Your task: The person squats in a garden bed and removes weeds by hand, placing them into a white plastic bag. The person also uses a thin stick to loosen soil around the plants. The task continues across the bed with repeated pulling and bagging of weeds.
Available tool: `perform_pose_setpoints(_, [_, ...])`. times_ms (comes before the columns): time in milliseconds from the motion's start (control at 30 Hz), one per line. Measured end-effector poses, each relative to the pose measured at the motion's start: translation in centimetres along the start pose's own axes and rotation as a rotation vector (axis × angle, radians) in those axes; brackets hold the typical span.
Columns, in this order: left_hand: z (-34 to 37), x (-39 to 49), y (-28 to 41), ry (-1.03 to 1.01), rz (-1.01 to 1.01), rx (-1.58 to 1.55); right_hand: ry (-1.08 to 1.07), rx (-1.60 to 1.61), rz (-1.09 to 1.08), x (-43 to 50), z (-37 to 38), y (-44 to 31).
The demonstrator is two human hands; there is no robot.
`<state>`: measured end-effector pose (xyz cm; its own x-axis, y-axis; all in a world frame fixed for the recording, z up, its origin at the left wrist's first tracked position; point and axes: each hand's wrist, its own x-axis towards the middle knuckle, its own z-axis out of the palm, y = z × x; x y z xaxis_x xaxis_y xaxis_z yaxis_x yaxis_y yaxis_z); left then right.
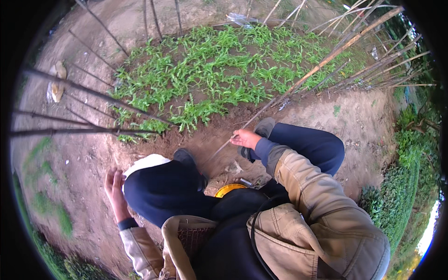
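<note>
My right hand (246, 138) grips a thin stick (223, 147) low in front of me, between my feet. One end of the stick slants down toward bare soil, blurred there; the other runs up toward the garden bed. Outside my left knee is my left hand (114, 187), its fingers slightly bent. Its fingertips are beside a white object (148, 162), mostly hidden behind the knee; whether they grip it cannot be told. A yellow round rim (229, 189) shows between my legs. Ahead lies a bed of leafy green seedlings (210, 70).
Dark poles (105, 99) lean along the bed's left side. A long wooden pole (325, 61) slants over its right side, near a cluster of thin sticks (381, 66). Clear plastic (241, 19) lies at the far edge. A green hedge (399, 196) borders the right.
</note>
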<state>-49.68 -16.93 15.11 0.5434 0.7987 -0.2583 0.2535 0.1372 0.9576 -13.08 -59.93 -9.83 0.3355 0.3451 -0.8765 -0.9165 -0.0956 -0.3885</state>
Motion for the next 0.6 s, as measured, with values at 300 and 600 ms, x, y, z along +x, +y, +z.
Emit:
perform_pose_setpoints(300, [-2.4,-1.5,-3.6,0.261,0.018,0.282,-0.335,-0.217,-0.166,0.4,-4.5,0.9])
perform_pose_setpoints(600, [-0.1,-3.7,-0.2,0.559,0.466,0.712,0.052,-0.604,-0.065,-1.5,-3.3,0.3])
